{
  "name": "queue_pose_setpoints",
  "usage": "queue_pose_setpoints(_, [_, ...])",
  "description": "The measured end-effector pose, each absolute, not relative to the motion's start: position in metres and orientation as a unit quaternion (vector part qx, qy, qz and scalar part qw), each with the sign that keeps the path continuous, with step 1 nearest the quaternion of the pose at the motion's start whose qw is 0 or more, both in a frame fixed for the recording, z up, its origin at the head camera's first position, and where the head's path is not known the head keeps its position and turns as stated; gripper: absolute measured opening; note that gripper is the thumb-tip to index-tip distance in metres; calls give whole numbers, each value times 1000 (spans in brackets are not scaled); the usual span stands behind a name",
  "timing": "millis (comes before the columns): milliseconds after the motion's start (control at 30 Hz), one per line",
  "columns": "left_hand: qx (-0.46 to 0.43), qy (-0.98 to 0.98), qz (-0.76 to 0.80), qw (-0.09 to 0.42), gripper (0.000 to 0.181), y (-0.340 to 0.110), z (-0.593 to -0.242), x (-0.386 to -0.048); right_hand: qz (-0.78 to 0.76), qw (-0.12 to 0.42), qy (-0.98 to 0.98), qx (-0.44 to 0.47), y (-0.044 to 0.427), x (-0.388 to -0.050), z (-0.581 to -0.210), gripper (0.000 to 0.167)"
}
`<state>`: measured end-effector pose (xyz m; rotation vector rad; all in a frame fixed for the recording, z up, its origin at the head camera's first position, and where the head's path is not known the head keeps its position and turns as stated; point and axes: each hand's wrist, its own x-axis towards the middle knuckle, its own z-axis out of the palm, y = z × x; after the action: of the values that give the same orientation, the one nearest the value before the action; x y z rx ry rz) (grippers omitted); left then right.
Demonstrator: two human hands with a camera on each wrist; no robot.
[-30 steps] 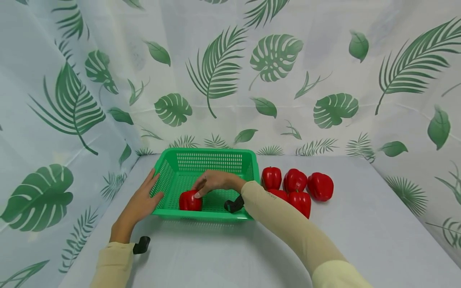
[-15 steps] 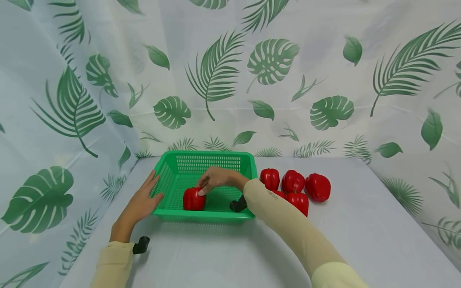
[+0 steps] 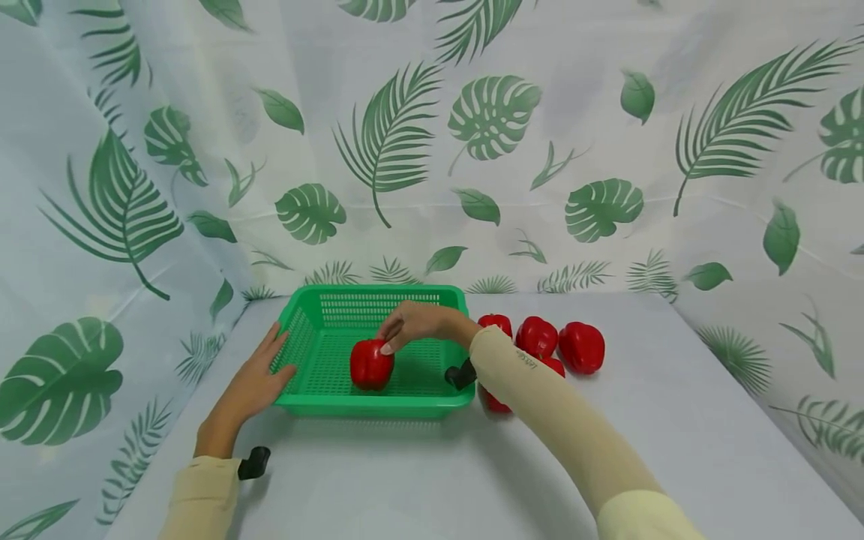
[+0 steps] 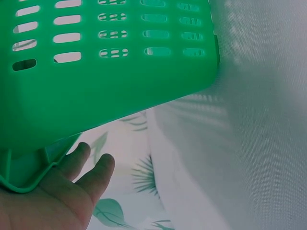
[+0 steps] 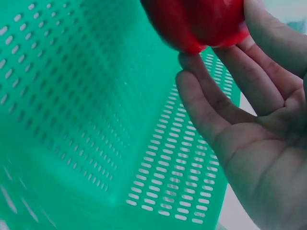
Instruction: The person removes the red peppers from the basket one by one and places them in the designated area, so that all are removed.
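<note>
A red bell pepper (image 3: 372,364) is inside the green plastic basket (image 3: 364,406), pinched at its upper right by my right hand (image 3: 420,324). In the right wrist view, the thumb and fingers meet the end of the pepper (image 5: 201,21), and the perforated basket wall and floor show below it. My left hand (image 3: 255,382) rests on the basket's left rim with its fingers extended and thumb apart. The left wrist view has that hand (image 4: 62,196) at the lower left, against the rim and below the slotted side wall (image 4: 120,91).
Several more red bell peppers (image 3: 582,348) lie on the white table (image 3: 378,480) right of the basket, partly hidden by my right forearm. A leaf-patterned curtain (image 3: 432,150) hangs behind and at the sides. Each wrist carries a small black camera (image 3: 253,463).
My right hand has shifted the pepper right and somewhat upward within the basket. The left hand stays at the rim. The head view has turned slightly right.
</note>
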<state>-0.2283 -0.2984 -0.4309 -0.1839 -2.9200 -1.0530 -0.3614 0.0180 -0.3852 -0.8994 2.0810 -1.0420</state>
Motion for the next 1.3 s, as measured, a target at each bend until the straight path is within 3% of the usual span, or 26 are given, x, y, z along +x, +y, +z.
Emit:
queue_pose_setpoints(533, [-59,-944,-325,17,74,-300,-428,-229,-387,273,815,-335,72,-365,-361,35])
queue_pose_setpoints(1300, [-68,-940,-335,7,74,-301,-429,-227,-423,234,828,-284,188,-355,-339,40])
